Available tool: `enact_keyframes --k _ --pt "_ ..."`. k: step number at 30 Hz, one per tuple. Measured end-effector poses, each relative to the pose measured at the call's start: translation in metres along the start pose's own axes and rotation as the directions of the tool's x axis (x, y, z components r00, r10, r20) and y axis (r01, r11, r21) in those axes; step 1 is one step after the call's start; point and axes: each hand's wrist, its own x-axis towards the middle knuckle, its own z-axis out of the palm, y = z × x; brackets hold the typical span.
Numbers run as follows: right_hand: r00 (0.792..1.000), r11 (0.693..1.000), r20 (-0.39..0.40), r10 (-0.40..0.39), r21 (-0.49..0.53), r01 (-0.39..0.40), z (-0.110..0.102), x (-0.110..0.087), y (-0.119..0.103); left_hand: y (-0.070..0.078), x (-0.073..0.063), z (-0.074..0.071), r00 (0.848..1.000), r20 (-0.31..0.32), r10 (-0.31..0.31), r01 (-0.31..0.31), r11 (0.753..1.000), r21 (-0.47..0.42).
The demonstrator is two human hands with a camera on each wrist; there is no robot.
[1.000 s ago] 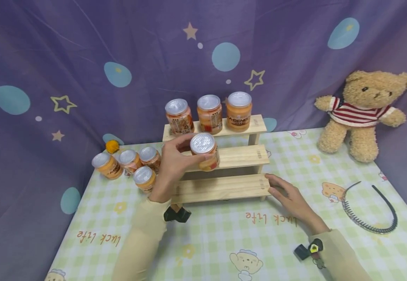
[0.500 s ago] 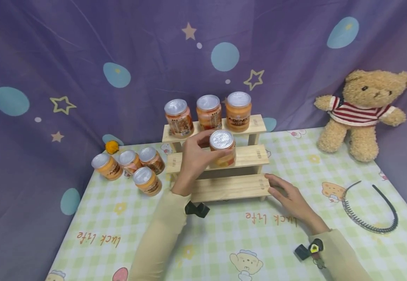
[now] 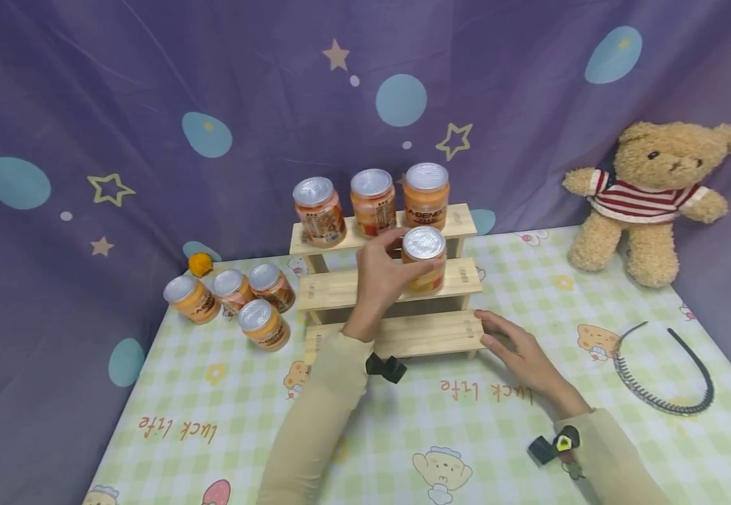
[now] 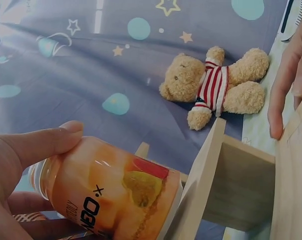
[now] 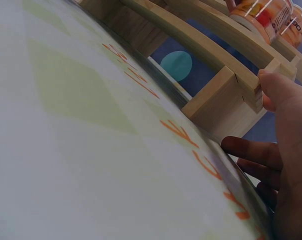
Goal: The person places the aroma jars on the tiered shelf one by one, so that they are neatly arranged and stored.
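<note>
My left hand (image 3: 378,279) grips an orange canned-fruit jar (image 3: 430,275) with a silver lid, thumb and fingers around its upper part. The jar stands upright at the right part of the middle tier of a three-step wooden rack (image 3: 334,289). In the left wrist view, the base of the jar (image 4: 126,190) meets the tier's board. My right hand (image 3: 520,358) rests at the right end of the lowest tier. In the right wrist view its thumb touches the board's end, the other fingers loosely extended. Three similar jars (image 3: 373,203) line the top tier.
Several more jars (image 3: 266,326) stand on the checked tablecloth left of the rack. Behind them lies a small yellow-orange object (image 3: 200,264). A teddy bear (image 3: 646,200) sits at the back right, with a black headband (image 3: 662,405) in front. A purple curtain (image 3: 264,84) hangs behind.
My left hand has carried the jar rightward along the middle tier, from its left-centre to its right part. My right hand has stayed at the end of the lowest tier.
</note>
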Motion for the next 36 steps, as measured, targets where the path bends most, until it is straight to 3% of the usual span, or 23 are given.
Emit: enact_keyframes --k 11,24,30,36 --pt "1.000 1.000 0.002 0.010 0.007 -0.010 0.000 0.003 -0.001 0.000 -0.003 0.012 0.999 -0.032 0.017 -0.015 0.996 0.086" --pt "1.000 1.000 -0.003 0.015 -0.009 -0.015 -0.001 0.001 0.000 0.001 -0.004 0.014 1.000 0.013 0.016 -0.018 0.980 0.197" --pt "1.000 1.000 -0.002 0.025 -0.004 -0.025 0.000 -0.001 -0.002 0.003 -0.007 0.009 0.999 0.040 0.004 -0.014 0.970 0.241" --pt "1.000 1.000 -0.004 0.024 0.014 -0.024 0.000 -0.001 -0.003 0.006 -0.010 -0.006 0.998 0.021 0.054 -0.057 0.980 0.191"
